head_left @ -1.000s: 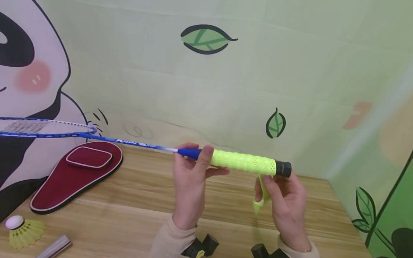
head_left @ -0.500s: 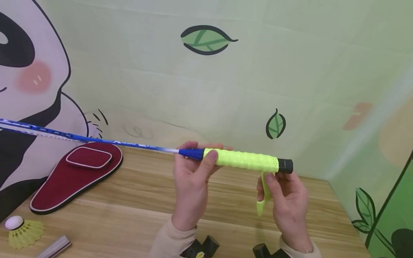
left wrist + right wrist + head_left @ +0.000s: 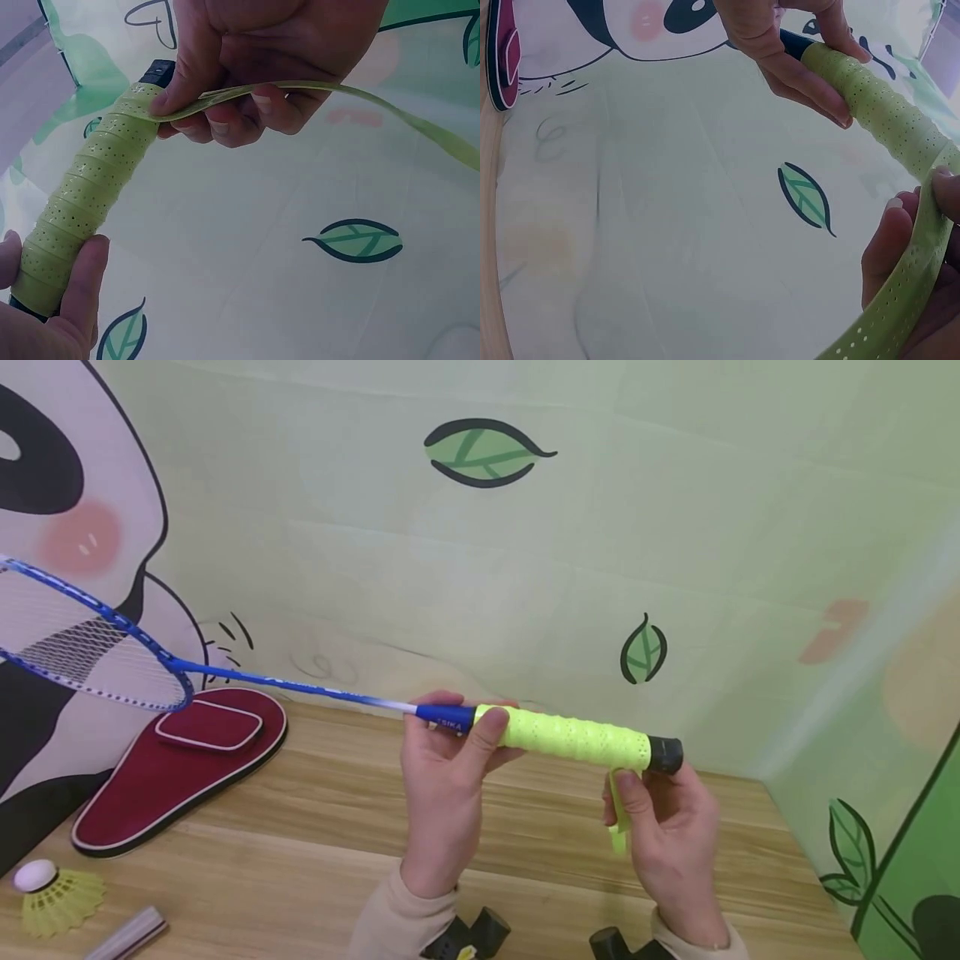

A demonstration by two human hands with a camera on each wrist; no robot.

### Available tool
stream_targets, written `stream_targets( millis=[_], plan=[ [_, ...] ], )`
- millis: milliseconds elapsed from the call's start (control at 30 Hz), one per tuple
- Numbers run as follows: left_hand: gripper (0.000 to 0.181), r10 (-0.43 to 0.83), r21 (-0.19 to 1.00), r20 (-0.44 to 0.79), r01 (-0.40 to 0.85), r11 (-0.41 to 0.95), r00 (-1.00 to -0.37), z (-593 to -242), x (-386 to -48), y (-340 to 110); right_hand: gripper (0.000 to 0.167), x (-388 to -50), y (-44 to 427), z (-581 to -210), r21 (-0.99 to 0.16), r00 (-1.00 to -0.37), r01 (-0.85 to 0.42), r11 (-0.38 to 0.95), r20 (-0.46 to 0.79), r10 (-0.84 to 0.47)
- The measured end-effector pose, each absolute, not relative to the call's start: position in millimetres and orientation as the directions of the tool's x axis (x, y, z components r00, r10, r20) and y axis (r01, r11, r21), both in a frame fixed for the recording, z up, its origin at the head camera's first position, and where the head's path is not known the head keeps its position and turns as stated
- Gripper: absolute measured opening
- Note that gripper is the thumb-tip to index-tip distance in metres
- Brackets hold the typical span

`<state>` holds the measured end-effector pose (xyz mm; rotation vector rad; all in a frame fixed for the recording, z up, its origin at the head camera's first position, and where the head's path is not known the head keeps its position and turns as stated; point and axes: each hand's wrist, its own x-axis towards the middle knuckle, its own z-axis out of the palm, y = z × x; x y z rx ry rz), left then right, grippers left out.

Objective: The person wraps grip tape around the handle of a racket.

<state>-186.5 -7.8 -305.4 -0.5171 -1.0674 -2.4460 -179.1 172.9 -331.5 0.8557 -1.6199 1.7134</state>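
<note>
Held the badminton racket (image 3: pixel 330 692) in the air above the wooden table (image 3: pixel 315 835), with its head to the left and its handle sloping down a little towards the right. Curled the left hand (image 3: pixel 442 793) round it where the blue cone (image 3: pixel 444 718) met the yellow-green wrap (image 3: pixel 562 737), with the thumb in front and the fingers behind. Pinched a loose strip (image 3: pixel 904 300) between the thumb and bent fingers of the right hand (image 3: pixel 675 839), just beside the black butt end (image 3: pixel 665 755). Showed a blue frame (image 3: pixel 127 628) with fine pale strings, then a slim blue shaft turning white near the cone. Bore pale lettering on the cone, partly hidden. Looked fluorescent along the handle, wound in overlapping, slightly ridged turns and dotted all over with tiny holes. Ran on from the last turn as flat, perforated material, across the right fingers and out past them. Had a dark red case (image 3: pixel 172 793) with white piping and a yellow shuttlecock (image 3: pixel 63 906) on the table to the left.
</note>
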Motion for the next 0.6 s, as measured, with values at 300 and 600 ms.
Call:
stream_targets(
  millis=[300,600],
  plan=[
    [0.034,-0.257,0.625,0.459,0.515,-0.587,-0.851,-303.5,-186.2,-7.7,0.023,-177.4,172.0,-331.4,-0.609,-0.61,-0.791,-0.062,0.792,-0.002],
    [0.033,-0.281,0.623,0.454,0.527,-0.579,-0.846,-303.8,-188.3,-6.9,0.035,-177.7,169.7,-329.1,-0.597,-0.599,-0.795,-0.105,0.8,-0.015]
  ],
)
